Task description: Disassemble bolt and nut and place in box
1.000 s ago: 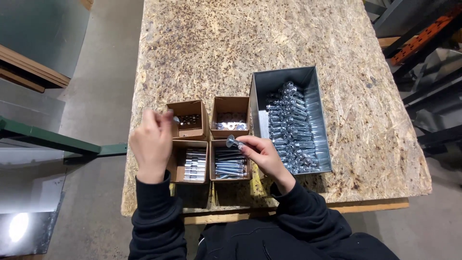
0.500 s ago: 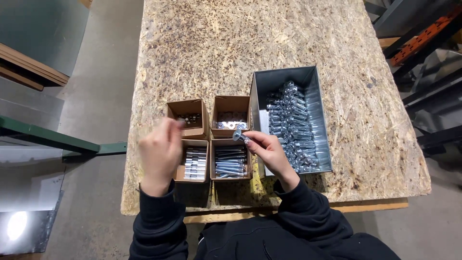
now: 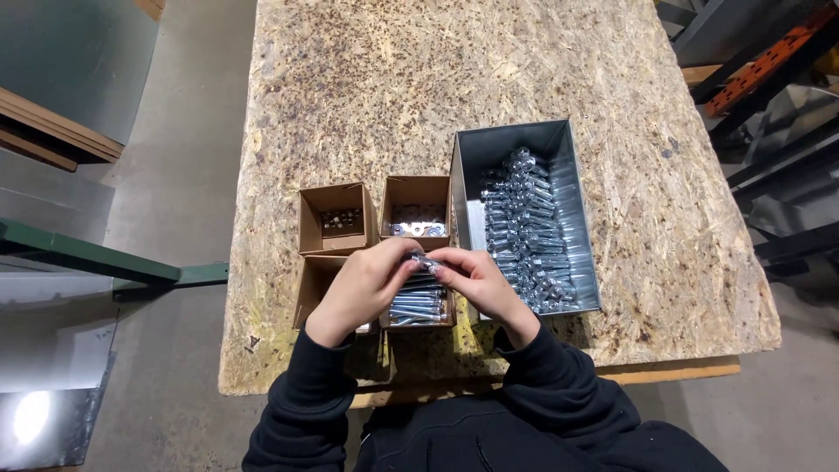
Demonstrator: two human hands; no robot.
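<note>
My left hand (image 3: 363,288) and my right hand (image 3: 476,281) meet above the near cardboard boxes, fingertips together on one silvery bolt (image 3: 426,261). Below them a small cardboard box (image 3: 421,305) holds several bolts lying side by side. A second near box (image 3: 308,281) is mostly hidden under my left hand. Behind stand a box of dark nuts (image 3: 336,218) and a box of washers (image 3: 417,212). To the right a grey metal bin (image 3: 527,214) is filled with several assembled bolts.
Everything rests on a chipboard table (image 3: 437,87). Its near edge is just below the boxes. Concrete floor and a green beam (image 3: 79,253) lie to the left, metal racks (image 3: 769,105) to the right.
My left hand came right from the nut box and joined my right hand, which lifted a bolt from the near box. Both hands now pinch the bolt together.
</note>
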